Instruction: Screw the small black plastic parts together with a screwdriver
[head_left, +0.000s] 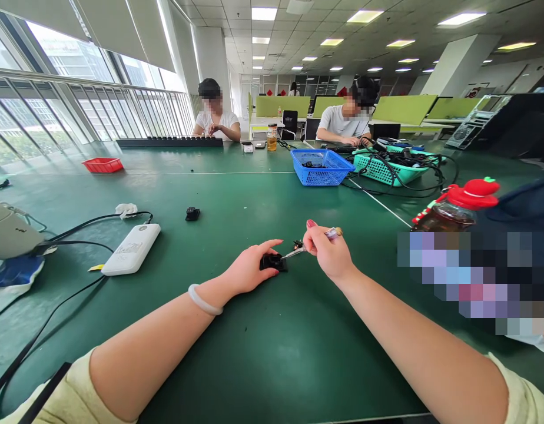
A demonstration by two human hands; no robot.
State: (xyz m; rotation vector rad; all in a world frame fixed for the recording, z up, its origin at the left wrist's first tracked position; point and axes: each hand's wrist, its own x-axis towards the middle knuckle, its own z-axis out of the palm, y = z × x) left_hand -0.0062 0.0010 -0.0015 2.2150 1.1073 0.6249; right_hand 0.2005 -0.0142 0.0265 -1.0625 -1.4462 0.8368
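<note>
My left hand [249,268], with a pale bangle at its wrist, grips a small black part [272,262] on the green table [263,365]. In my right hand [327,253] is a thin screwdriver [295,252] with a light handle, its tip touching or very near the right side of the black part. Just behind the screwdriver's shaft lies a small dark piece [298,244], too small to make out. Another small black part [192,214] sits apart, farther back and to the left.
A white power bank [131,249] with black cables lies at left. Farther back are a red tray [102,165], a blue basket [321,175] and a teal basket [387,171] of cables. A red-lidded bottle [453,212] stands right. Two people sit across the table.
</note>
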